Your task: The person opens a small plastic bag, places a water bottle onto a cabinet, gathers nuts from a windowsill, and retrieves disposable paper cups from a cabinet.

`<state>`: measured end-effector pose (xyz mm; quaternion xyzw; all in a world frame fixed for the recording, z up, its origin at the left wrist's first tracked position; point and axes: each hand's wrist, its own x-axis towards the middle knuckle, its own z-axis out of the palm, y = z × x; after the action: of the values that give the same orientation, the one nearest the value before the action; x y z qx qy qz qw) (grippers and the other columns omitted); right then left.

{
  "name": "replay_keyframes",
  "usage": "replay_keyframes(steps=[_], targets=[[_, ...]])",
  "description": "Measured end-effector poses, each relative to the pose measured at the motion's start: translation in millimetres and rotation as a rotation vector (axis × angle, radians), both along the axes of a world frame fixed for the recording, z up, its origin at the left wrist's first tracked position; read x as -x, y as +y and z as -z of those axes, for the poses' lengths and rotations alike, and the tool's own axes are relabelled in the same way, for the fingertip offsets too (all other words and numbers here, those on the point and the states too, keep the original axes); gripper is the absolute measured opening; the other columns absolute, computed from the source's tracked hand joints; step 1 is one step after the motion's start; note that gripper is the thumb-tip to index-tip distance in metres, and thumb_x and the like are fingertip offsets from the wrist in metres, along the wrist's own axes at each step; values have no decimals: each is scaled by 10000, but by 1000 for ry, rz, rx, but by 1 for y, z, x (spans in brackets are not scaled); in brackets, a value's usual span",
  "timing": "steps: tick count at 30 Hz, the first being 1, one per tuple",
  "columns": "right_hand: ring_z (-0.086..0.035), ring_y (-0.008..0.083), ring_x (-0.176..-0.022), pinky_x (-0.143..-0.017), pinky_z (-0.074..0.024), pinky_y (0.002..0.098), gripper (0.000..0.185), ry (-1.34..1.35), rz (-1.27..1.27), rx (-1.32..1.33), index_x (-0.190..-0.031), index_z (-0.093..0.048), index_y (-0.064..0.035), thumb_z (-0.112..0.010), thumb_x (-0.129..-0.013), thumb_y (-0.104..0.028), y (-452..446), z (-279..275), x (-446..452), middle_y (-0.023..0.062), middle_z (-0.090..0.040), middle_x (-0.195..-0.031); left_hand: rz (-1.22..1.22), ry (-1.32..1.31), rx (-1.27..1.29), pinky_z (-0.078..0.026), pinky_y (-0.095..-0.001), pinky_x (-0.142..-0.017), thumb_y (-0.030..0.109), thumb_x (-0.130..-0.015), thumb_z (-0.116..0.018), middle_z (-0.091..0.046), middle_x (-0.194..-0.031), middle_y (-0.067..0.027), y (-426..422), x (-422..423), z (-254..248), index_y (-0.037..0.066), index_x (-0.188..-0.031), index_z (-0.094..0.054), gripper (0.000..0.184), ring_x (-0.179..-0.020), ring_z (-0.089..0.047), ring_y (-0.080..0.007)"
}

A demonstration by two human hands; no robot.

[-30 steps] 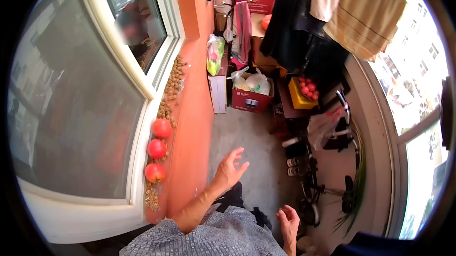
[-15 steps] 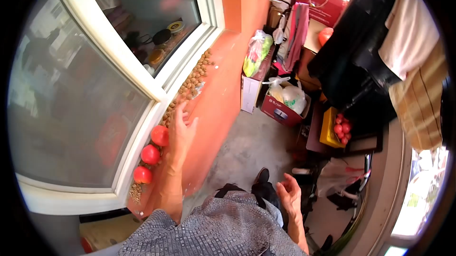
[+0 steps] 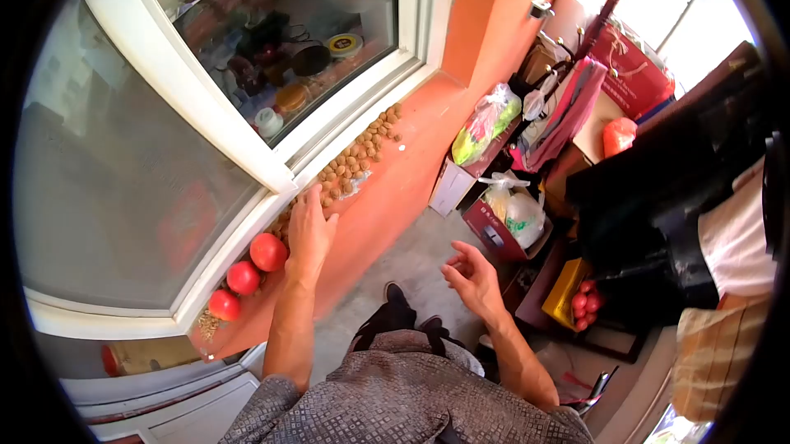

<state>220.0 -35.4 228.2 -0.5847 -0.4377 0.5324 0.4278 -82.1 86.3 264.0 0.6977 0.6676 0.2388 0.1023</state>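
Beside the window frame, an orange sill (image 3: 362, 213) bears a long row of walnuts (image 3: 347, 166). Three red round fruits, an upper one (image 3: 268, 252), a middle one (image 3: 243, 278) and a lower one (image 3: 224, 305), lie at its near end, with a small pile of shelled pieces (image 3: 207, 326) below them. My left hand (image 3: 309, 234) is over the sill by the walnuts, its fingers apart; whether it touches them cannot be told. My right hand (image 3: 472, 279) hangs in the air above the floor, empty, with its fingers spread.
An open window (image 3: 271, 172) stands at the left. Farther off are a red box with plastic bags (image 3: 522, 218), a bag of greens (image 3: 485, 123), a yellow box (image 3: 566, 292) with red fruits, a coat rack and hanging clothes (image 3: 650, 222) on the right.
My left hand has moved from above the floor to the walnuts on the sill. My right hand has risen and come forward. The view has turned toward the window.
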Motion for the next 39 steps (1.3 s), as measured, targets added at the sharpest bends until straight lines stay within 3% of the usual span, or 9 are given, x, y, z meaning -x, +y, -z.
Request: replay_keyframes(steps=[3, 9, 15, 22, 26, 28, 32, 34, 39], targets=[[-638, 118, -796, -666, -549, 270, 520, 39, -23, -83, -1375, -512, 37, -723, -912, -70, 56, -7, 24, 69, -635, -987, -28, -131, 9, -473, -497, -996, 37, -802, -778, -597, -1249, -273, 12, 8, 16, -25, -1321, -488, 597, -1169, -563, -456], [-651, 125, -762, -634, -558, 275, 519, -185, -40, -221, -1344, -527, 73, -734, -892, -77, 158, -9, 52, 90, -640, -966, -89, -234, 8, -473, -505, -978, 12, -804, -763, -601, -1234, -273, 20, 2, 14, -14, -1306, -502, 567, -1148, -567, -461], [-673, 161, -764, -661, -564, 304, 733, -448, -67, -355, -1409, -486, 84, -824, -795, -129, 232, -6, 54, 133, -623, -1045, -139, -302, 8, -465, -497, -998, 30, -791, -782, -601, -1230, -282, 35, -13, 11, -10, -1311, -502, 592, -1149, -569, -461], [-713, 316, -817, -760, -580, 374, 981, -694, -272, -427, -1519, -307, 57, -832, -698, -55, 290, -8, 47, 213, -678, -1042, -262, -273, 25, -459, -486, -1018, 128, -729, -872, -525, -1277, -256, 42, -36, -1, -8, -1332, -484, 730, -1189, -526, -454], [-727, 312, -867, -777, -587, 386, 938, -406, -367, -335, -1488, -317, 59, -811, -693, -15, 314, -24, 42, 205, -723, -952, -287, -157, -25, -463, -488, -1005, 155, -713, -888, -535, -1257, -250, 49, -45, 6, -6, -1335, -487, 758, -1167, -537, -447], [-740, 288, -839, -711, -595, 378, 877, -319, -409, -212, -1428, -353, 62, -813, -683, 6, 323, -30, 42, 180, -733, -882, -281, -139, -50, -467, -483, -1001, 156, -708, -891, -533, -1261, -251, 51, -50, 11, -8, -1337, -487, 766, -1171, -539, -441], [-740, 273, -763, -630, -591, 370, 766, -455, -426, -136, -1349, -435, 56, -819, -690, -1, 341, -13, 49, 181, -730, -888, -317, -162, -47, -467, -484, -1002, 149, -708, -890, -545, -1258, -249, 60, -62, 11, -7, -1335, -494, 758, -1167, -545, -440], [-730, 261, -691, -572, -580, 366, 655, -533, -414, -258, -1278, -508, 54, -821, -707, -18, 343, -5, 51, 186, -724, -879, -314, -196, -70, -468, -483, -1000, 122, -715, -879, -559, -1259, -247, 64, -67, 13, -3, -1328, -505, 729, -1170, -549, -438], [-728, 321, -782, -671, -590, 398, 587, -573, -362, -450, -1218, -580, 50, -823, -690, -35, 344, 13, 57, 212, -719, -897, -311, -203, -65, -478, -479, -988, 81, -724, -864, -574, -1254, -242, 73, -77, 11, 4, -1316, -523, 687, -1163, -560, -438]])
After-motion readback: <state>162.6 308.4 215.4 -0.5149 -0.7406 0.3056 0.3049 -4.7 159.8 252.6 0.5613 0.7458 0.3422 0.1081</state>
